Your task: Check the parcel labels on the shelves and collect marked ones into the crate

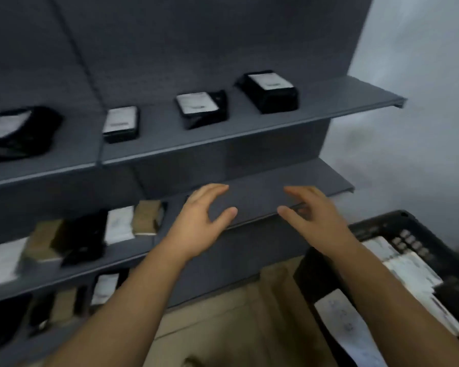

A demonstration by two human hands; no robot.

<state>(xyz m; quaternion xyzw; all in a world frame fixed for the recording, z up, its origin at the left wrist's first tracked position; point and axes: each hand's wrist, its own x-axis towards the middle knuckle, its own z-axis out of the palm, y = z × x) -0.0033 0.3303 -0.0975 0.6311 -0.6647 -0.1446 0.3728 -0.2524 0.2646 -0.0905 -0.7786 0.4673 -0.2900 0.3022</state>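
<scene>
We face a grey shelf unit (pixel 170 49) w/ three shelves in view; nothing blocks our reach to them. Bottom right sits the black crate (pixel 382 226), already holding white-labelled parcels (pixel 408 263). Top shelf (pixel 249 133) carries four black parcels w/ white labels, e.g. the rightmost (pixel 269 91); the print is too blurred to read. On the middle shelf (pixel 263 197), left part, lie mixed black, white & tan parcels (pixel 117 226); more on the lowest shelf (pixel 105 287). Our left hand (pixel 202 215) & right hand (pixel 313 215) hover over the bare right end of the middle shelf, each grip spread, fingers loosely curved, holding nothing.
</scene>
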